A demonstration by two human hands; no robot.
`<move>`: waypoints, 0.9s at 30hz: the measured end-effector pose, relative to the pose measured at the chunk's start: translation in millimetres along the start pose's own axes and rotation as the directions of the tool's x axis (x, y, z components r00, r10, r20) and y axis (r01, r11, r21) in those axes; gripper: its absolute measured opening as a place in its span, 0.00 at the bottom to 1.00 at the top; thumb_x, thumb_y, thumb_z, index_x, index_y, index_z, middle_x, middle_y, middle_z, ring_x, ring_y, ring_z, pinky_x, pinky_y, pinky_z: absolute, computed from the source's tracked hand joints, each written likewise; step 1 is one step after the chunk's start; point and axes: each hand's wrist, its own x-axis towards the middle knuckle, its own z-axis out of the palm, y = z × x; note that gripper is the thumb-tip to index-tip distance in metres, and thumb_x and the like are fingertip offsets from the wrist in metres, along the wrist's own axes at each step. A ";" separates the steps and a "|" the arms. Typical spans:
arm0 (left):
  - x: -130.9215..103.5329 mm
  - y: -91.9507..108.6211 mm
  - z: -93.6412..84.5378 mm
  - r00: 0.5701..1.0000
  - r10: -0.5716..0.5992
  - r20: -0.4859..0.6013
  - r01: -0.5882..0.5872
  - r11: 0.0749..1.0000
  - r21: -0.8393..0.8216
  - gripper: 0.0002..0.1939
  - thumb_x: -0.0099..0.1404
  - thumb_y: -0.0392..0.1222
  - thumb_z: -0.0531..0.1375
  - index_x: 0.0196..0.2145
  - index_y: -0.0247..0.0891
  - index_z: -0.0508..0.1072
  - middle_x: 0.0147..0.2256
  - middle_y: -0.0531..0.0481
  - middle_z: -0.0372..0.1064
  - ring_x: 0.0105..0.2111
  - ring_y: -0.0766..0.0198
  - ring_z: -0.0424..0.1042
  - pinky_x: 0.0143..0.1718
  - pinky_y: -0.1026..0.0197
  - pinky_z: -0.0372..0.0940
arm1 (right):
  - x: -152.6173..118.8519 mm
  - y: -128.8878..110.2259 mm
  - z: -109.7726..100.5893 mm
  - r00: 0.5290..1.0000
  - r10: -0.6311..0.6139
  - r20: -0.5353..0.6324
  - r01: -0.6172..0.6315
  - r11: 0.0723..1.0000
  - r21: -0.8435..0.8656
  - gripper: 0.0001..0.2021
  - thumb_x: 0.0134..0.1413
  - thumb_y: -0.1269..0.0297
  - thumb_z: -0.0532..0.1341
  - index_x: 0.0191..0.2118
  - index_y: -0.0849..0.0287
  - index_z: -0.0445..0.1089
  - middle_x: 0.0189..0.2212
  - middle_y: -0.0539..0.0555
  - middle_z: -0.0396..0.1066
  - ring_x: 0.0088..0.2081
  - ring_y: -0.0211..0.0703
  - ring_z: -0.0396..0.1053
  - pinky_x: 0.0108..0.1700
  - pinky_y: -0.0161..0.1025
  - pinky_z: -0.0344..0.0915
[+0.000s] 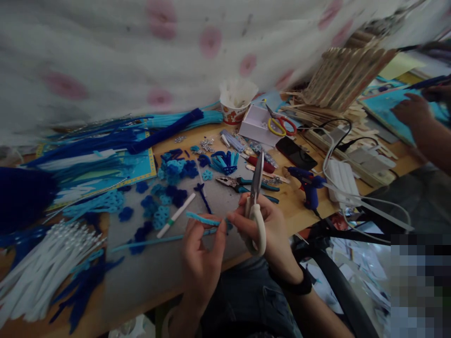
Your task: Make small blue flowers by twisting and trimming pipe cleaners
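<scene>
1. My left hand [202, 258] pinches a light-blue fuzzy stem [198, 217] over the near grey mat [141, 286].
2. My right hand [273, 230], curled around scissors [260, 220], meets its end.
3. Any move calls for steady fingertips.

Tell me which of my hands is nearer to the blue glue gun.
Right. Your right hand, holding scissors, is left of the glue gun and closer to you; your left hand, pinching a light-blue fuzzy stem, is farther left.

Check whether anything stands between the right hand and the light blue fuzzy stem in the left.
Nothing visible: the right hand has fingertips beside those of the left hand, which holds the stem; the scissors point away.
</scene>
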 end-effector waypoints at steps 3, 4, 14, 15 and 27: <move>2.2 -0.3 1.2 0.992 -0.122 0.010 0.122 0.986 -0.111 0.05 0.60 0.41 0.69 0.27 0.41 0.79 0.29 0.51 0.77 0.34 0.59 0.74 0.40 0.61 0.66 | 1.2 0.5 -2.1 1.000 0.020 -0.019 -0.021 1.000 -0.014 0.17 0.39 0.62 0.76 0.33 0.56 0.69 0.19 0.43 0.70 0.18 0.33 0.63 0.20 0.30 0.60; 3.4 -1.3 1.9 0.983 -0.185 0.016 0.185 0.968 -0.172 0.06 0.59 0.42 0.70 0.27 0.40 0.79 0.28 0.52 0.76 0.32 0.61 0.73 0.38 0.62 0.66 | 2.3 0.7 -3.5 0.999 0.018 -0.036 -0.019 1.000 -0.022 0.18 0.39 0.60 0.77 0.33 0.56 0.69 0.19 0.43 0.70 0.18 0.34 0.64 0.20 0.30 0.60; 9.6 -3.2 7.1 0.892 -0.445 0.078 0.425 0.768 -0.479 0.10 0.54 0.43 0.73 0.21 0.40 0.78 0.22 0.57 0.74 0.26 0.68 0.69 0.32 0.66 0.64 | -1.9 11.2 -11.8 0.999 0.048 -0.016 -0.048 0.999 0.008 0.22 0.42 0.50 0.76 0.35 0.56 0.68 0.20 0.46 0.73 0.18 0.35 0.65 0.20 0.31 0.64; 9.8 -2.4 7.3 0.889 -0.453 0.074 0.429 0.763 -0.484 0.10 0.54 0.43 0.73 0.22 0.40 0.78 0.22 0.57 0.74 0.26 0.68 0.70 0.32 0.66 0.64 | -4.0 14.1 -14.0 0.999 0.053 0.004 -0.053 0.999 0.007 0.21 0.46 0.48 0.74 0.35 0.56 0.68 0.19 0.46 0.72 0.17 0.34 0.64 0.19 0.31 0.62; 27.1 20.8 -12.9 0.937 -0.329 0.119 0.343 0.798 -0.495 0.12 0.56 0.48 0.72 0.25 0.39 0.78 0.29 0.50 0.82 0.34 0.59 0.81 0.45 0.57 0.71 | -20.9 -0.7 -56.2 0.885 -0.063 0.462 0.357 0.729 -0.585 0.19 0.57 0.45 0.66 0.40 0.59 0.77 0.25 0.52 0.73 0.27 0.43 0.69 0.29 0.37 0.63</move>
